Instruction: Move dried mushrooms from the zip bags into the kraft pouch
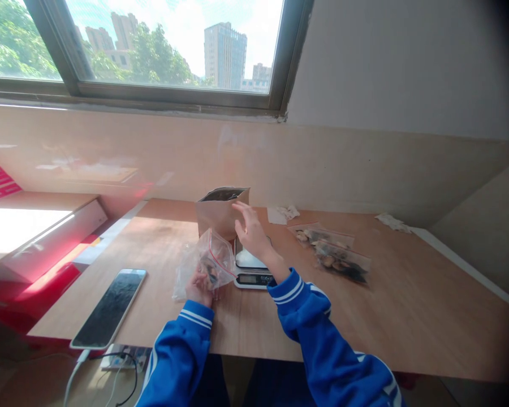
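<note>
My left hand [199, 289] is closed around the lower part of a clear zip bag [219, 251] with a red seal line. Some brownish dried pieces show inside it. More clear plastic bags [180, 276] lie just left of that hand. My right hand [253, 233], fingers apart and holding nothing, is raised over a small digital scale [254, 281]. Its fingertips are at the right side of an upright brown paper bag [214, 217], whose top gapes; whether they touch it I cannot tell. The forearm and hand cover part of the scale.
Filled zip bags [343, 263] of dried pieces lie right of the scale. Crumpled white tissue [287, 213] lies behind it, and more tissue [393, 223] at the back right. A phone [110, 308] with a cable rests near the table's left front edge.
</note>
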Tool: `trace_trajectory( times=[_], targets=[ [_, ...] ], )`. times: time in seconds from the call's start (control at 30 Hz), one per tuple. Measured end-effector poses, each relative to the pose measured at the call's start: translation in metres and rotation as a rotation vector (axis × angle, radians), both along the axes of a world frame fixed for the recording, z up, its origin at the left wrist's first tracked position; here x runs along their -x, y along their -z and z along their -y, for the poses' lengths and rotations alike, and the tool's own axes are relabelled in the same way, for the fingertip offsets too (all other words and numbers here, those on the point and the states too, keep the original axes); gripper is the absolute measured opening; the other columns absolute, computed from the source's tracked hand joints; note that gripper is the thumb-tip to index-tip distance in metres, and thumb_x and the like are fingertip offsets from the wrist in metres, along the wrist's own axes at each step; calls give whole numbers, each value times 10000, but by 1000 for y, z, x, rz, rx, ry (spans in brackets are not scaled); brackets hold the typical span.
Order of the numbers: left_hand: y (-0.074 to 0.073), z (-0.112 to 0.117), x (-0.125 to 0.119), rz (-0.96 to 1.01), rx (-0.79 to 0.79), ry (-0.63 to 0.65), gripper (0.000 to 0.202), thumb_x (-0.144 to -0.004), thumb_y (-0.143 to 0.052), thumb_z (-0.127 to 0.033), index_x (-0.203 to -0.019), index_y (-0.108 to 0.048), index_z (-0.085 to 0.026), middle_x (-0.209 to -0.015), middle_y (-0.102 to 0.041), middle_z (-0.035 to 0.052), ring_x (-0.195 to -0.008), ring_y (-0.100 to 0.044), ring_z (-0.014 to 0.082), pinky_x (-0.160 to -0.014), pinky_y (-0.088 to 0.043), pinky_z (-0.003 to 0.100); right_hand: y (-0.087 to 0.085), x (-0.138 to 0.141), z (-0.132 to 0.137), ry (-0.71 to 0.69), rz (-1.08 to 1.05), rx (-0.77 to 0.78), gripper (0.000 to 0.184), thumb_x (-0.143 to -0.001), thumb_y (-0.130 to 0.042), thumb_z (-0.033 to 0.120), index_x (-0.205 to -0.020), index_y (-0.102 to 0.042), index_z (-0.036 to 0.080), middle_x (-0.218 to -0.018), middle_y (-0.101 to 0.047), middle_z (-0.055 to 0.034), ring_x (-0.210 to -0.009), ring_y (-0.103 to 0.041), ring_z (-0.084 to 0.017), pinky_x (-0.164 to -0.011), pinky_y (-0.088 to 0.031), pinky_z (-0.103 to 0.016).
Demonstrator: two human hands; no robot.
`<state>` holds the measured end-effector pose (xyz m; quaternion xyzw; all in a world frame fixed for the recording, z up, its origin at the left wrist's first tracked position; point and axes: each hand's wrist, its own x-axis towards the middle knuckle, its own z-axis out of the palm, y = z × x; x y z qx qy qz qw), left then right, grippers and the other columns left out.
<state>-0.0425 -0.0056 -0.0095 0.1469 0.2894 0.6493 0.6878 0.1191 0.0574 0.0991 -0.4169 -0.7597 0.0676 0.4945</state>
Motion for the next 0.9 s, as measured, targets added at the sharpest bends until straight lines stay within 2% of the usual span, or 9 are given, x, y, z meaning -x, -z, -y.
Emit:
trace_trajectory(
  times=[0.13,0.2,0.3,0.43,0.6,0.7,0.77,0.83,0.9],
  targets=[
    [-2,0,0,-8,-9,5,703,-559,-505,-107,-1260,-505,-163,-1061,-673,110,-828,-638,205,-681,-516,302,-23,-4,-30,138,48,-104,466,-911,-326,203,-1376,-355,192,-1439,-365,-97,-1386,-217,-217,-1128,-225,-458],
    [-1,0,1,-12,-13,16,697,-551,-508,-113,-1245,-517,-169,-1063,-671,108,-821,-639,211,-654,-515,300,-32,-7,-44,167,78,-122,390,-933,-314,236,-1290,-464,197,-1337,-469,-99,-1335,-296,-228,-1102,-260,-447],
    [3,-1,3,-16,-9,19,668,-551,-515,-114,-1216,-537,-172,-1048,-675,100,-794,-638,196,-622,-506,277,-35,-10,-56,183,171,-81,335,-952,-308,271,-1017,-625,184,-1118,-571,-116,-1127,-467,-238,-1011,-344,-424],
    [6,-2,3,-25,-10,19,660,-558,-514,-119,-1214,-536,-177,-1048,-683,103,-808,-641,201,-648,-517,288,-29,-10,-52,277,247,-50,349,-955,-327,295,-913,-654,181,-1105,-554,-125,-1082,-463,-260,-960,-349,-448],
    [8,-4,3,-5,-35,45,646,-569,-504,-128,-1211,-544,-199,-1008,-696,75,-825,-644,193,-671,-516,277,-27,-5,-22,268,93,-96,310,-950,-337,284,-1118,-587,212,-1268,-476,-103,-1197,-416,-235,-1013,-309,-431],
    [10,-4,4,17,-60,51,631,-569,-529,-117,-1196,-558,-185,-985,-696,75,-818,-640,173,-682,-509,260,-21,-2,3,102,-87,17,282,-927,-337,227,-1041,-590,181,-1083,-572,-87,-1054,-520,-188,-934,-397,-360],
    [12,-5,4,33,-81,51,604,-571,-539,-114,-1169,-577,-184,-979,-691,70,-790,-636,169,-657,-508,260,-12,-2,20,-152,-88,267,264,-907,-351,202,-956,-609,172,-903,-619,-54,-875,-580,-158,-795,-463,-299],
    [14,-5,4,34,-83,43,555,-570,-540,-116,-1116,-604,-193,-918,-687,46,-727,-627,160,-618,-503,261,0,-4,33,-382,-34,544,249,-891,-386,201,-940,-628,166,-845,-642,-40,-773,-598,-141,-703,-480,-266],
    [15,-5,4,14,-72,31,527,-552,-536,-114,-1065,-621,-196,-836,-677,23,-671,-616,154,-592,-500,262,10,-4,42,-475,-4,687,244,-885,-418,208,-978,-638,160,-889,-658,-49,-765,-604,-139,-694,-486,-262]
  ],
)
